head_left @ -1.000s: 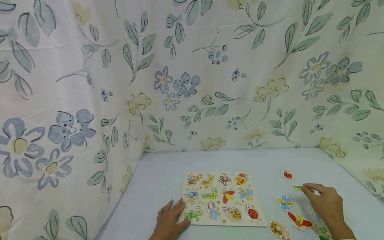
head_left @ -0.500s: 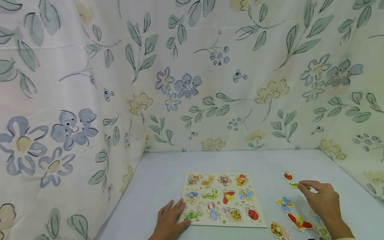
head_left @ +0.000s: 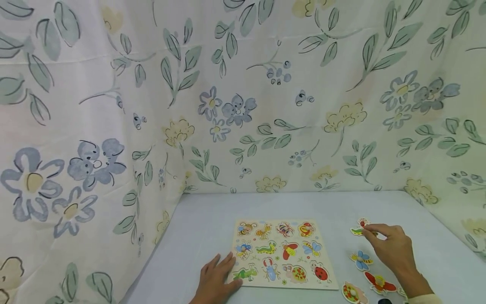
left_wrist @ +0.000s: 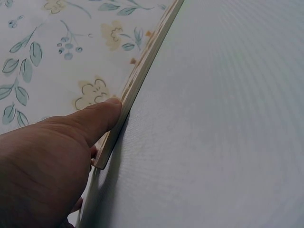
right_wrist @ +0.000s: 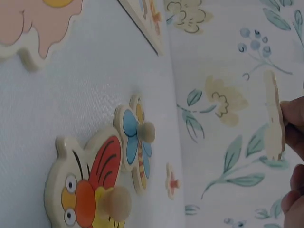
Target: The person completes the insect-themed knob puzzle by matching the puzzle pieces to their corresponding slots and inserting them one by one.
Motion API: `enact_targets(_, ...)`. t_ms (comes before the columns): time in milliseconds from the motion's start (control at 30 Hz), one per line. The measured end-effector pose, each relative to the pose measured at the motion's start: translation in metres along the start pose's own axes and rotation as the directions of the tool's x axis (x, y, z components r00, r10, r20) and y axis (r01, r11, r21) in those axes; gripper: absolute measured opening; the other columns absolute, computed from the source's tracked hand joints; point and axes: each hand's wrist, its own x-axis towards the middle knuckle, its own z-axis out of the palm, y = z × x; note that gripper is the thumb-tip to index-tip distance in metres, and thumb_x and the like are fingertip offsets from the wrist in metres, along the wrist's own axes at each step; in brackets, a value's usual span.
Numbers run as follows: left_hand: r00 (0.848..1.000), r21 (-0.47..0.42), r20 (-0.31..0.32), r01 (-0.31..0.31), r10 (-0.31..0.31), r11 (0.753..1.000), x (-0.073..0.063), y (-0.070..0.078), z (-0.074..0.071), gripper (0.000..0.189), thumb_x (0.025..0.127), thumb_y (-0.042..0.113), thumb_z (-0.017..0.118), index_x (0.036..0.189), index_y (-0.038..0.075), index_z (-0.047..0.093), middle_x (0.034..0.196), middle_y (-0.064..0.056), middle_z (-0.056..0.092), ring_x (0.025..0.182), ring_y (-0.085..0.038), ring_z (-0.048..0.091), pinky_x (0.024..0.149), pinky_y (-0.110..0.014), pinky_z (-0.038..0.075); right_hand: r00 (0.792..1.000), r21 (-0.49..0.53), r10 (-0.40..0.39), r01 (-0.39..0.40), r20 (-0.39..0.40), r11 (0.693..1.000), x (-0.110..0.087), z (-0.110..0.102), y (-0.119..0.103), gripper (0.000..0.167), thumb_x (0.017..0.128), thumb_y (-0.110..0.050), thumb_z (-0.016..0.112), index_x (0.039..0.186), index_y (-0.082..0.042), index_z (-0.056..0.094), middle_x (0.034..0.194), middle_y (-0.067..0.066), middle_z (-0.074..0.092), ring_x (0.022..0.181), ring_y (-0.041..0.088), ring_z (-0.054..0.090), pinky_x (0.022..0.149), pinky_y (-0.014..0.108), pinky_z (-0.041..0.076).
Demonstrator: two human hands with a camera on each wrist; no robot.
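Observation:
My right hand (head_left: 391, 249) pinches a green caterpillar puzzle piece (head_left: 356, 232) between thumb and fingers, raised off the table. In the right wrist view the pale back of the caterpillar piece (right_wrist: 274, 118) shows, tilted on edge by the fingertips (right_wrist: 293, 114). A small red ladybug piece (head_left: 362, 221) is just behind it, partly overlapped in the head view. My left hand (head_left: 216, 279) rests on the left front corner of a wooden insect puzzle board (head_left: 331, 283), fingers spread. In the left wrist view the thumb (left_wrist: 107, 114) lies along the edge of the board (left_wrist: 135, 85).
Several knobbed pieces lie right of the board: a blue-winged dragonfly (head_left: 360, 260), a red-winged insect (head_left: 379, 282) and a pink spotted piece (head_left: 354, 292). A dark round object (head_left: 385, 301) shows at the bottom edge. A floral curtain (head_left: 265, 105) surrounds the white table (head_left: 212, 211).
My right hand has moved left with the caterpillar piece, which now overlaps the ladybug piece in the head view. The left hand and the board have stayed in place.

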Motion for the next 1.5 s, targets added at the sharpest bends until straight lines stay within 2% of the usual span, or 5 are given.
enact_targets(233, 0.999, -0.005, 0.018, 0.032, -0.032, 0.999, -0.001, -0.001, 0.001, 0.078, 0.077, 0.059, 0.07, 0.137, 0.012, 0.055, 0.147, 0.0, 0.044, 0.138, -0.041, 0.025, 0.106, -0.065, 0.014, 0.995, 0.036, -0.104, 0.104, 0.009, 0.994, 0.0, 0.012, -0.017, 0.01, 0.078, -0.008, 0.079, 0.088, -0.008, 0.077, 0.093, 0.013, 0.072, 0.082, 0.023, 0.049, 0.055, 0.034, 0.041)
enact_targets(467, 1.0, 0.021, 0.002, -0.017, 0.017, 1.0, -0.001, -0.003, -0.001, 0.076, 0.08, 0.06, 0.065, 0.139, 0.014, 0.053, 0.148, -0.001, 0.042, 0.138, -0.04, 0.024, 0.106, -0.063, 0.014, 0.977, 0.061, -0.208, 0.21, -0.035, 0.976, 0.004, 0.021, -0.033, 0.013, 0.074, -0.004, 0.082, 0.084, -0.01, 0.077, 0.086, 0.004, 0.072, 0.081, 0.02, 0.05, 0.053, 0.029, 0.042)
enact_targets(733, 1.0, 0.054, -0.013, -0.019, 0.02, 0.998, 0.0, -0.001, -0.001, 0.075, 0.081, 0.061, 0.064, 0.139, 0.014, 0.053, 0.147, -0.001, 0.043, 0.138, -0.04, 0.025, 0.105, -0.065, 0.017, 0.974, 0.117, -0.226, 0.227, -0.021, 0.967, 0.008, 0.036, -0.057, 0.011, 0.076, -0.005, 0.08, 0.086, -0.011, 0.077, 0.084, 0.0, 0.072, 0.08, 0.015, 0.047, 0.054, 0.03, 0.042)
enact_targets(1100, 1.0, 0.052, -0.005, -0.002, 0.002, 0.999, 0.0, 0.001, -0.003, 0.074, 0.082, 0.059, 0.065, 0.139, 0.014, 0.053, 0.147, -0.001, 0.043, 0.139, -0.039, 0.024, 0.106, -0.062, 0.015, 0.951, 0.202, -0.31, 0.305, -0.008, 0.931, 0.004, 0.067, -0.085, 0.013, 0.074, -0.005, 0.082, 0.083, -0.014, 0.078, 0.088, -0.004, 0.072, 0.077, 0.016, 0.048, 0.054, 0.029, 0.042)
enact_targets(1500, 1.0, 0.061, 0.0, -0.003, 0.003, 0.998, 0.0, 0.001, -0.003, 0.073, 0.082, 0.057, 0.066, 0.139, 0.014, 0.054, 0.147, -0.002, 0.043, 0.138, -0.039, 0.024, 0.106, -0.063, 0.015, 0.946, 0.287, -0.323, 0.303, 0.027, 0.909, -0.005, 0.094, -0.114, 0.012, 0.075, -0.008, 0.083, 0.084, -0.016, 0.078, 0.088, -0.007, 0.071, 0.077, 0.013, 0.048, 0.059, 0.03, 0.045)
